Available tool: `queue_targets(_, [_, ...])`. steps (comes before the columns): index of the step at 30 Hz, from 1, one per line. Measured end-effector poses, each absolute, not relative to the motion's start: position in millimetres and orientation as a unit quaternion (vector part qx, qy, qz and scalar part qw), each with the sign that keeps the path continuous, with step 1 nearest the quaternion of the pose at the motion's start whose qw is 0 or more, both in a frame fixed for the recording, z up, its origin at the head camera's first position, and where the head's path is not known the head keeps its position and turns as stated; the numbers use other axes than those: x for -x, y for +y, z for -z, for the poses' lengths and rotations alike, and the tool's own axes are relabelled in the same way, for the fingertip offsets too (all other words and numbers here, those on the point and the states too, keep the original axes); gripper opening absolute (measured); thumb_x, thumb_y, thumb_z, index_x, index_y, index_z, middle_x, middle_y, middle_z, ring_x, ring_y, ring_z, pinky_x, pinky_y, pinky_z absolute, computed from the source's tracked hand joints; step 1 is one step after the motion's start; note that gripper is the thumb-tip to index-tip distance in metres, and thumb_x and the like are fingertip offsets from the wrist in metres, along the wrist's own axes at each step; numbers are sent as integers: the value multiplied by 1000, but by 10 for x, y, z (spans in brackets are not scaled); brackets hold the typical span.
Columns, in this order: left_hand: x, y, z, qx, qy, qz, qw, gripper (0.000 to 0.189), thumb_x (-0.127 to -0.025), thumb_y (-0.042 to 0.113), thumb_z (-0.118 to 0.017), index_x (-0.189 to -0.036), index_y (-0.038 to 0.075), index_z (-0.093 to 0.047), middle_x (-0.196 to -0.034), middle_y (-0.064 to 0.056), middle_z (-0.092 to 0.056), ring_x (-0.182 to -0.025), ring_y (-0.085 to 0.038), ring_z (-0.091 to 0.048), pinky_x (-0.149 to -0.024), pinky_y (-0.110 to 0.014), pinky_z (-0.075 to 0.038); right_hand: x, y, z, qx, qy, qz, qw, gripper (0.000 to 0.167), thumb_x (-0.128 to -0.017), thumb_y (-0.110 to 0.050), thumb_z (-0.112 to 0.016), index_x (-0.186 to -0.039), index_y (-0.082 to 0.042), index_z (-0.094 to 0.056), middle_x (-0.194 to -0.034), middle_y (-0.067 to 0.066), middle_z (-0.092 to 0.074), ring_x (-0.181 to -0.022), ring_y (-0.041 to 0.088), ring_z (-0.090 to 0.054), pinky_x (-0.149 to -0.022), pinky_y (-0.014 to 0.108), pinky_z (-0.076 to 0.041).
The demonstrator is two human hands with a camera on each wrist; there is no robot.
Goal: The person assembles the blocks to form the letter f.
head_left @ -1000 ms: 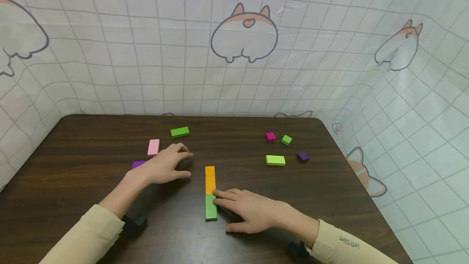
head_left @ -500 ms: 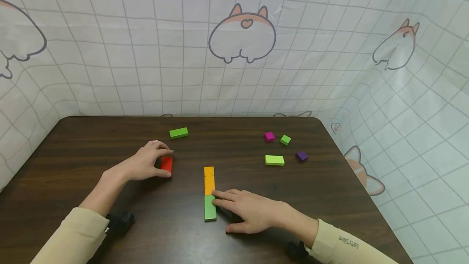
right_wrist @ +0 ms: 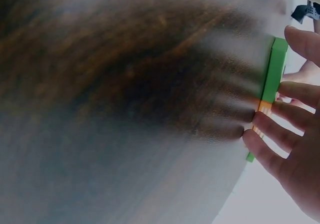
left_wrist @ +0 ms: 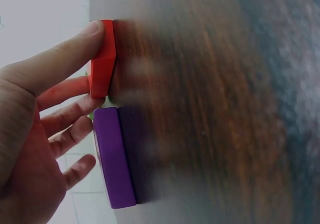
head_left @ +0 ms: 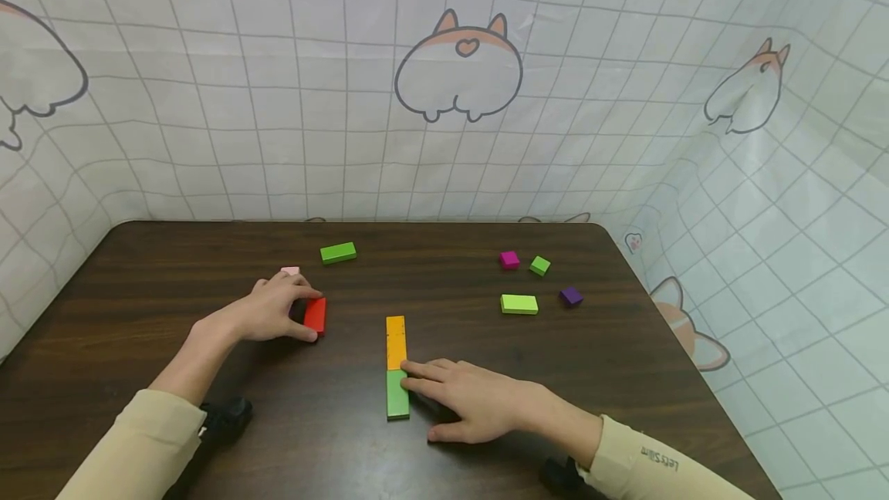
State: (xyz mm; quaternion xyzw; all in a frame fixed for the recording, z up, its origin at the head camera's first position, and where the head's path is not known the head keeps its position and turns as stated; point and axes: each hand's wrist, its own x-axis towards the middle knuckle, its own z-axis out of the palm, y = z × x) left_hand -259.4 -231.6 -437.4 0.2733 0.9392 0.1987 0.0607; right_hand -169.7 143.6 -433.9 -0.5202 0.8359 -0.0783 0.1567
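In the head view, my left hand (head_left: 267, 311) pinches a red block (head_left: 316, 316) by its two ends, thumb at the near end. The left wrist view shows the thumb and fingertips on this red block (left_wrist: 103, 67), beside a purple block (left_wrist: 115, 156). My right hand (head_left: 475, 400) lies with extended fingers, its fingertips touching the right side of a row of two blocks. That row is an orange block (head_left: 396, 342) end to end with a green block (head_left: 397, 396). In the right wrist view, the fingers (right_wrist: 300, 92) reach the green block (right_wrist: 275, 69) and the orange part.
A pink block (head_left: 290, 271) lies partly hidden behind the left hand. Further back is a bright green block (head_left: 338, 253). To the right lie a yellow-green block (head_left: 518, 304), a magenta cube (head_left: 510, 259), a small green cube (head_left: 540, 265) and a dark purple cube (head_left: 571, 297).
My left hand has moved left and back from beside the row, uncovering the red block and taking hold of it. The right hand has stayed at the row.
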Motion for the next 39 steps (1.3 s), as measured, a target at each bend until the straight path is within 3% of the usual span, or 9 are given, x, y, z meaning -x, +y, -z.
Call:
queue_targets(10, [2622,-2237,4345,-270,940,-208,32,61,-82,43,-86,-127,6,-71,-114,-6,-62,-113,-32,-50,-91,-61,-33,1705,1407,4339,517,838,76,156,71,-104,-41,-60,-162,-10,-32,-169,5,-21,-149,20,-31,-117,39,-33])
queue_targets(22, [2701,-1957,4371,-273,935,-225,17,62,-84,40,-84,-131,2,-67,-118,-10,-61,-109,-30,-52,-91,-51,-46,1720,1384,4308,510,838,84,175,71,-104,-41,-60,-162,-12,-32,-169,4,-20,-149,19,-31,-117,40,-32])
queue_targets(39, [2770,-1490,4338,-273,935,-228,18,67,-85,38,-84,-137,1,-63,-124,-14,-58,-115,-32,-51,-103,-61,-35,1653,1357,4315,507,841,88,167,71,-103,-41,-61,-161,-12,-33,-169,3,-21,-148,19,-33,-116,40,-34])
